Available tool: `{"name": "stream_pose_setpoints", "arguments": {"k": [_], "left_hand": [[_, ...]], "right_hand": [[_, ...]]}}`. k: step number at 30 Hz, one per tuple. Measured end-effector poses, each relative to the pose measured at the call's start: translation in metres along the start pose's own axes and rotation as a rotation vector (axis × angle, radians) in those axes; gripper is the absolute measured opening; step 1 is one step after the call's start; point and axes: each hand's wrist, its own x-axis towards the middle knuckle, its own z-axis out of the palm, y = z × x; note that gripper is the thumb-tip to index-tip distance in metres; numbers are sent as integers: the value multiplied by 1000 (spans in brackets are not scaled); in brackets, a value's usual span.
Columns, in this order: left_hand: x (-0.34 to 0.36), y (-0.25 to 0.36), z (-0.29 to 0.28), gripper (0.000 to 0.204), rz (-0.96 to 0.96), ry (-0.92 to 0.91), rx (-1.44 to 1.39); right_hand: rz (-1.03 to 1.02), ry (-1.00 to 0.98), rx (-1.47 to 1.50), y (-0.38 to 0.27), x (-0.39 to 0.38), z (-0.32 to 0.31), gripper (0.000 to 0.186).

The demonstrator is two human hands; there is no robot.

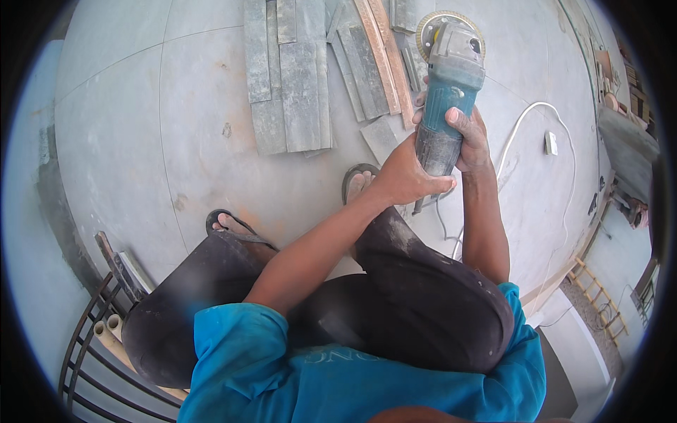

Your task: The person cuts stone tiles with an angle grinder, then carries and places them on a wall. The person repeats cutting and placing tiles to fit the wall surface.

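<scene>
Both hands [437, 151] gripping teal angle grinder [446, 84], stone strips [296, 77] apparently just beyond

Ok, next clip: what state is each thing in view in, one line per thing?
Teal and grey angle grinder: gripped in both hands, disc end pointing away from the person, above the floor.
Left hand: closed around the grinder's rear handle.
Right hand: closed around the grinder's body.
Grey stone tile strips: lying flat on the floor, side by side.
White power cable: loose, looping across the floor.
Round cutting disc: mounted; spinning or not, cannot tell.
</scene>
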Motion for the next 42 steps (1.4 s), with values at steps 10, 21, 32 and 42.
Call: {"name": "stream_pose_setpoints", "arguments": {"k": [10,21,32,42], "left_hand": [[-16,-22,4,93,31,173,572],[-22,-35,-11,111,118,-67,641],[-9,-29,-22,107,-44,-108,571],[12,-39,-49,114,-117,-138,324]], "right_hand": [[-27,472,-135,35,2,19,61],[121,417,-55,41,21,-5,47],[231,327,-133,41,47,-13,34],[227,384,-135,40,71,-7,33]]}}
